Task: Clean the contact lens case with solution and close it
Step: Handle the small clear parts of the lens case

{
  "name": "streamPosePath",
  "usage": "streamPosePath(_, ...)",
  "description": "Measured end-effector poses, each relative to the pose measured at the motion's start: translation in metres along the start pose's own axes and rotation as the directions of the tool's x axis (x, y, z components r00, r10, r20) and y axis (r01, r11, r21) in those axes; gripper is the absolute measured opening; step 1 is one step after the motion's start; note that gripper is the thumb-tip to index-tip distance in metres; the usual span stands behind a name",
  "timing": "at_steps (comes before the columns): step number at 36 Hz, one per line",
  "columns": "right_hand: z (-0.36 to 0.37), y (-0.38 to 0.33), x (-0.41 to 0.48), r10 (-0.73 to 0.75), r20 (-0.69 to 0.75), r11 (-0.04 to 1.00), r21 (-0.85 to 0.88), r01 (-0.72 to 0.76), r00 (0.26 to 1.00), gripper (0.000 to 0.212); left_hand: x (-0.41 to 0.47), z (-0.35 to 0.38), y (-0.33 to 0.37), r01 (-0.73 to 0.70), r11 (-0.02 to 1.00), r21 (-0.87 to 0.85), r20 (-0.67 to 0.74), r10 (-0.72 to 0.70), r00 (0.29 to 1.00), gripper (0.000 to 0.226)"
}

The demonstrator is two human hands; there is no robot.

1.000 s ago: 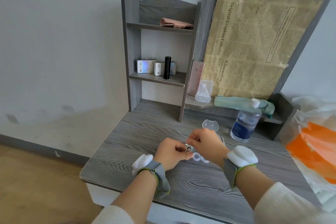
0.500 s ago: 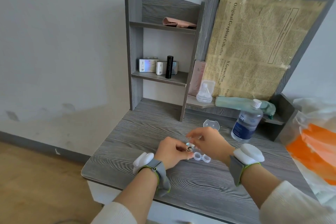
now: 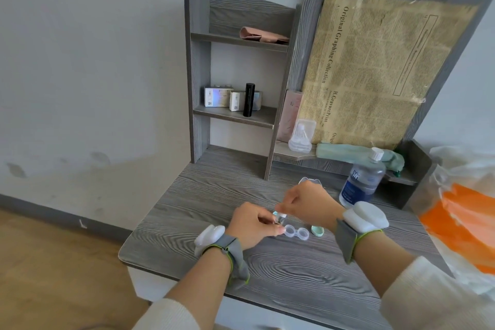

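Contact lens case (image 3: 296, 233): open on tabletop (image 3: 294, 278), now uncovered by the lifted right hand (image 3: 308, 202).
Green cap (image 3: 317, 230): newly visible just beside.
Left hand (image 3: 253, 225), right hand: pinching a small item (image 3: 280, 218), unidentifiable.
Solution bottle (image 3: 361, 182): capped, so rinsing judged pending.

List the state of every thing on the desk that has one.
lens case: open, both wells uncapped.
green cap: off, lying beside the case.
solution bottle: upright, capped.
left hand: pinches a small item, too small to identify.
right hand: pinches the small item from above.
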State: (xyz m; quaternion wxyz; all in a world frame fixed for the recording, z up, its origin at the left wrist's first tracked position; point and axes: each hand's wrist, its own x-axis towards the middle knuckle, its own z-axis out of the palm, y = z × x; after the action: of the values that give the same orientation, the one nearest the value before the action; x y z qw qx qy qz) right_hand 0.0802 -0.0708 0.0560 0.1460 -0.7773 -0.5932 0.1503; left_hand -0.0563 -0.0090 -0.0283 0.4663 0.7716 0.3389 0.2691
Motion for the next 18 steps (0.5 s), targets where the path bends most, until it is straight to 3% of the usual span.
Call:
streamPosePath(4,-0.0011,-0.0015,-0.0020,-0.030,0.036,1.000,0.011,0.029,0.999,0.014,-0.0001,-0.0005,-0.0002,0.000,1.000,0.005,0.013,0.000,1.000,0.027)
streamPosePath(6,-0.0026,-0.0024,-0.0026,-0.018,0.051,0.999,0.043,0.016,0.999,0.021,-0.0002,-0.0005,0.0001,-0.006,1.000,0.009,0.019,0.005,1.000,0.026)
streamPosePath(9,-0.0022,-0.0002,-0.0011,0.027,0.013,0.997,0.075,-0.027,1.000,0.013,0.0002,-0.0002,0.0000,-0.013,1.000,0.012,0.018,0.013,1.000,0.025)
streamPosePath(12,-0.0003,0.0003,-0.0013,0.062,-0.028,0.998,0.012,-0.062,0.998,0.030,0.0005,-0.0002,-0.0004,-0.014,1.000,0.016,0.019,0.014,1.000,0.025)
streamPosePath(16,-0.0003,-0.0030,-0.0028,0.017,0.014,0.999,0.031,-0.018,1.000,0.016,0.0005,-0.0004,-0.0014,-0.013,1.000,0.013,0.021,0.012,1.000,0.024)
streamPosePath(18,-0.0021,-0.0037,-0.0027,0.001,0.042,0.998,0.055,-0.003,0.999,0.023,0.0004,-0.0006,-0.0014,-0.010,1.000,0.005,0.025,0.010,1.000,0.023)
